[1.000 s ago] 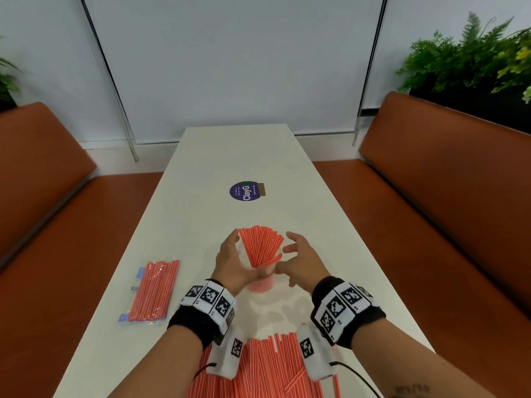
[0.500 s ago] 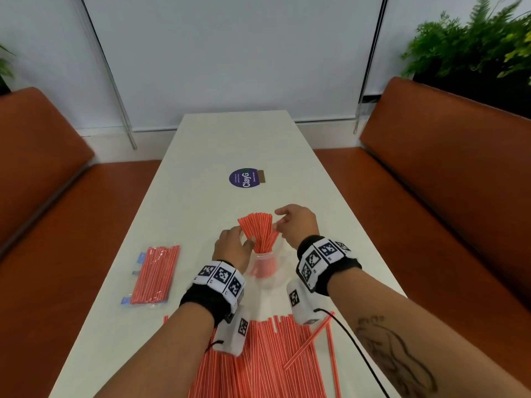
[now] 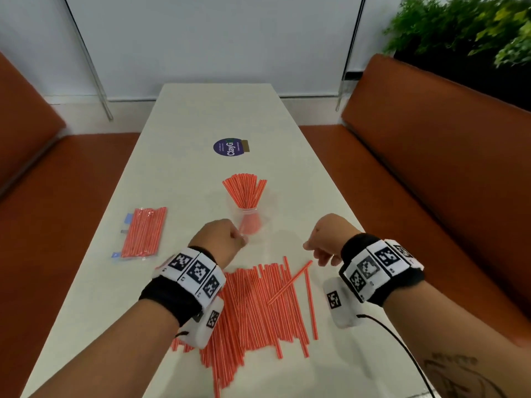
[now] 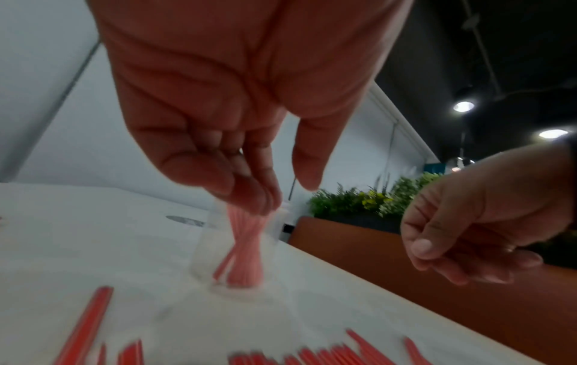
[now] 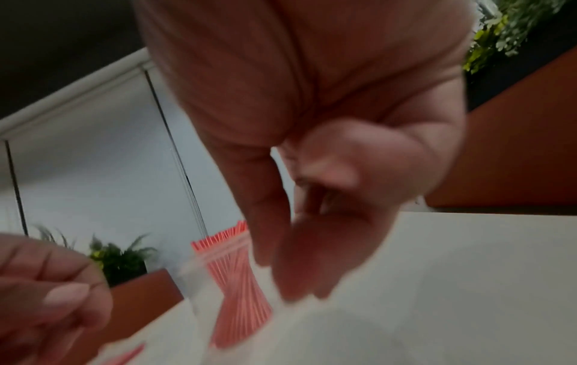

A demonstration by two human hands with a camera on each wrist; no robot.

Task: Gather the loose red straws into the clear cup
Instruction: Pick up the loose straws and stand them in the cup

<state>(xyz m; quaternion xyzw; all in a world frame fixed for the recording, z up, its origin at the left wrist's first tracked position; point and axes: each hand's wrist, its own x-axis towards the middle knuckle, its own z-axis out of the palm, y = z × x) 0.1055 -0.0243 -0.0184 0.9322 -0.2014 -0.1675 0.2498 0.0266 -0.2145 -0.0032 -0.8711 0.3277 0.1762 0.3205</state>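
Note:
The clear cup stands mid-table with a fanned bundle of red straws upright in it. Several loose red straws lie in a pile near the front edge, one lying crosswise on the right. My left hand hovers just left of the cup's base and holds nothing, its fingers hanging loosely curled. My right hand hangs above the pile's far right end, loosely curled and empty. Neither hand touches the cup.
A sealed packet of red straws lies at the table's left side. A purple round sticker sits farther back. Orange benches flank the white table; plants stand at the back right.
Both hands have let go of the straw bundle and the cup and drawn back toward me. The bundle now stands fanned out in the cup on its own.

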